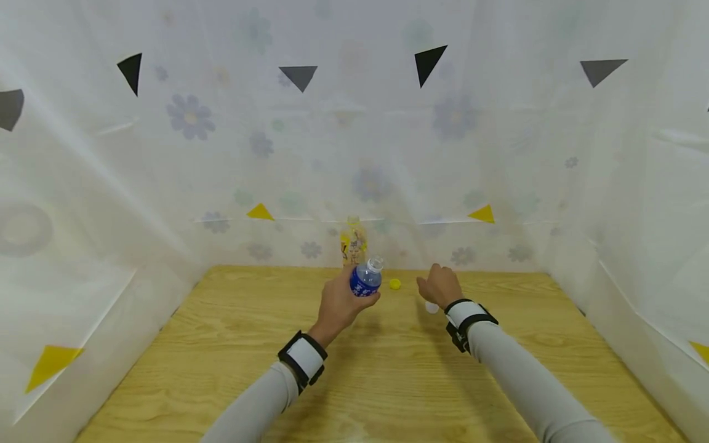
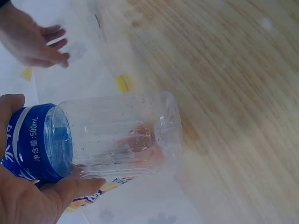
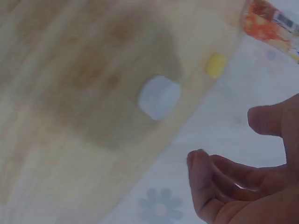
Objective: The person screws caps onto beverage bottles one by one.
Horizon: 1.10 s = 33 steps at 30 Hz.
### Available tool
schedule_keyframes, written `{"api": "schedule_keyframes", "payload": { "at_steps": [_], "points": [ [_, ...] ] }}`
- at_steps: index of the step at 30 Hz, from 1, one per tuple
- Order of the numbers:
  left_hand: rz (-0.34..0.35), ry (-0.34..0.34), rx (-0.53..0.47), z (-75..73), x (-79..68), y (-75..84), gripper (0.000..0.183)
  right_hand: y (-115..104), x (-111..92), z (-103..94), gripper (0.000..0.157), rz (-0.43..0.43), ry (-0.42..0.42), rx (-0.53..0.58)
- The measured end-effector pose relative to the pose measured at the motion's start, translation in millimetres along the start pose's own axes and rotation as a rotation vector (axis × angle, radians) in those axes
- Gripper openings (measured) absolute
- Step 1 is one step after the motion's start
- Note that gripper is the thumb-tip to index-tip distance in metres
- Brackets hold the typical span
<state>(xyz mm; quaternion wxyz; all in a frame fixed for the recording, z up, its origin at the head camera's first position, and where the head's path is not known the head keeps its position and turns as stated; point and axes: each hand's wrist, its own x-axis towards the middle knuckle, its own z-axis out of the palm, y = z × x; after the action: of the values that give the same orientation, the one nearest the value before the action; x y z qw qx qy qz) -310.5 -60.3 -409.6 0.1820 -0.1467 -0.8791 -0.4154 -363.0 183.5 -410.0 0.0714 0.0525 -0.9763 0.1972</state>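
Observation:
My left hand (image 1: 338, 304) grips a clear plastic bottle (image 2: 119, 133) with a blue label (image 1: 362, 284). It is held above the table, and its uncapped mouth (image 1: 375, 264) shows in the head view. Droplets cling to the bottle's wall in the left wrist view. A white cap (image 3: 160, 97) lies on the table below my right hand (image 1: 441, 287). In the right wrist view the thumb and loosely bent fingers (image 3: 201, 182) stand apart, with nothing between them. The cap (image 1: 431, 307) is partly beside the wrist in the head view.
Behind the left hand stands a second clear bottle (image 1: 354, 239) with a yellow patterned label, near the back edge. A yellow cap (image 1: 395, 284) lies between the hands. White flowered sheeting (image 1: 354, 154) encloses the wooden table (image 1: 388, 381) at the back and sides.

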Motion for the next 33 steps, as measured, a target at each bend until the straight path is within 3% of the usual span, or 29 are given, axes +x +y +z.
{"api": "schedule_keyframes", "payload": {
  "at_steps": [6, 12, 21, 28, 31, 33],
  "points": [
    [-0.004, 0.003, 0.005, 2.7, -1.2, 1.8, 0.069, 14, -13, 20.1, 0.070, 0.099, -0.136, -0.068],
    [-0.006, 0.008, 0.003, 3.7, -1.4, 2.7, 0.070, 18, -20, 25.8, 0.053, 0.121, -0.152, -0.068],
    [-0.004, 0.016, 0.012, 3.5, -0.2, -0.7, 0.071, 19, -20, 26.5, 0.052, 0.119, -0.170, -0.045],
    [-0.003, 0.020, 0.012, 4.0, -1.5, -1.0, 0.069, 19, -22, 29.3, 0.044, 0.068, -0.134, -0.029],
    [-0.001, 0.020, 0.018, 4.1, -1.9, 0.1, 0.069, 19, -22, 29.7, 0.035, 0.039, -0.110, -0.017],
    [0.000, 0.020, 0.017, 4.0, -2.0, 1.1, 0.069, 20, -22, 30.0, 0.019, 0.023, -0.094, 0.000]
  ]
}}
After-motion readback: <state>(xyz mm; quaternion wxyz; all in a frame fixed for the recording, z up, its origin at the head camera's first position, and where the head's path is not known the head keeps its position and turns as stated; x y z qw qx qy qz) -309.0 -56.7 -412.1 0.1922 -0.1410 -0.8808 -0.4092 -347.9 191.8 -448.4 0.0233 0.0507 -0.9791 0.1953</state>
